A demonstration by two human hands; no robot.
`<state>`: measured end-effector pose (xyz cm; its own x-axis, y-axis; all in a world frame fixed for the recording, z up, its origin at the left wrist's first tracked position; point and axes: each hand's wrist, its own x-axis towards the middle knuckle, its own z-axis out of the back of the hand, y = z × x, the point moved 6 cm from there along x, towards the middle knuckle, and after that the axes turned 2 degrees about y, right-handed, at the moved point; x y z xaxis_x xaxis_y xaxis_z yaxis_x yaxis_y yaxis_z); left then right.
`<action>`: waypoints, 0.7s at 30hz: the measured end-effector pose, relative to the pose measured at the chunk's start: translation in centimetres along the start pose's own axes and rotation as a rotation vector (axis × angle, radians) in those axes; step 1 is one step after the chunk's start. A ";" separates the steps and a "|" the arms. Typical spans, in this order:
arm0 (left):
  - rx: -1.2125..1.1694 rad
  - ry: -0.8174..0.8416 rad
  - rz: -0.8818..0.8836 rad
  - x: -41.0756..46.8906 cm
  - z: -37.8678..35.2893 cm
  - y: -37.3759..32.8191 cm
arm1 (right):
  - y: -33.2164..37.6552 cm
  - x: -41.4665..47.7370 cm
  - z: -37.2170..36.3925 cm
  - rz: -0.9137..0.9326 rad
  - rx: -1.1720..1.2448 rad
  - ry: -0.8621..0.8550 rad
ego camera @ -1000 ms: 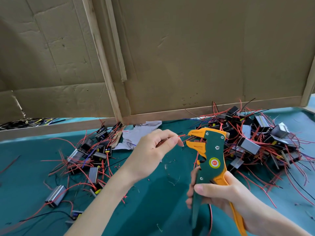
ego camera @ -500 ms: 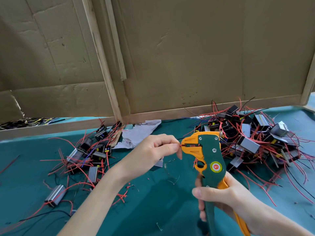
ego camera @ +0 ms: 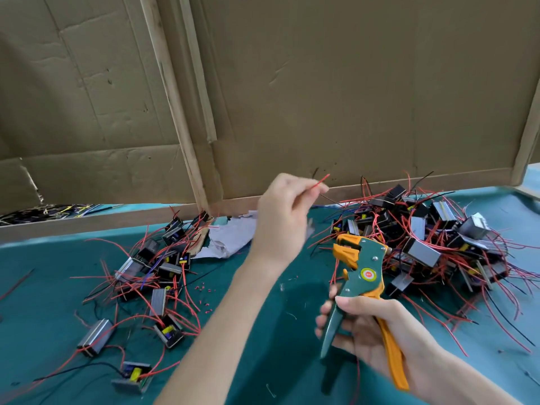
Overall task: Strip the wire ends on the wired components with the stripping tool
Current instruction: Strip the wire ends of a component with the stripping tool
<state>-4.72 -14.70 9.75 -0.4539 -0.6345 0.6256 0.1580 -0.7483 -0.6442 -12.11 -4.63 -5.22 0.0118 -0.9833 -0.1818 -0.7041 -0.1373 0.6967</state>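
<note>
My left hand [ego camera: 285, 213] is raised above the table and pinches a thin red wire [ego camera: 320, 181] whose end sticks up past my fingertips. A small component seems to hang behind that hand, mostly hidden. My right hand [ego camera: 369, 331] grips the green and orange stripping tool [ego camera: 361, 276] by its handles, jaws pointing up and left, apart from the wire. Wired components with red and black leads lie in one pile at the left [ego camera: 159, 267] and a larger pile at the right [ego camera: 432, 238].
A teal table cover [ego camera: 263, 331] carries small red insulation scraps [ego camera: 204, 299]. A crumpled grey cloth [ego camera: 230, 238] lies between the piles. Cardboard walls [ego camera: 350, 97] with wooden battens stand along the back edge.
My left hand has pulled the red wire out of the tool's jaws and lifted it up and to the right. The tool has dropped slightly and tilted.
</note>
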 end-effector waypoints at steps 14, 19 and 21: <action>0.167 0.234 0.169 0.7 -0.7 6.0 | 0.5 0.0 0.1 -0.003 0.002 0.015; 0.824 0.038 0.535 1.9 8.9 17.1 | 0.5 -0.1 0.0 -0.005 -0.023 -0.004; 0.944 0.117 0.647 2.3 10.9 20.3 | 0.5 -0.1 0.0 -0.009 -0.026 -0.016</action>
<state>7.01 -33.44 2.89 -0.1193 -0.9678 0.2216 0.9626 -0.1674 -0.2128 -12.43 -4.60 -4.87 0.0065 -0.9800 -0.1991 -0.6851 -0.1494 0.7130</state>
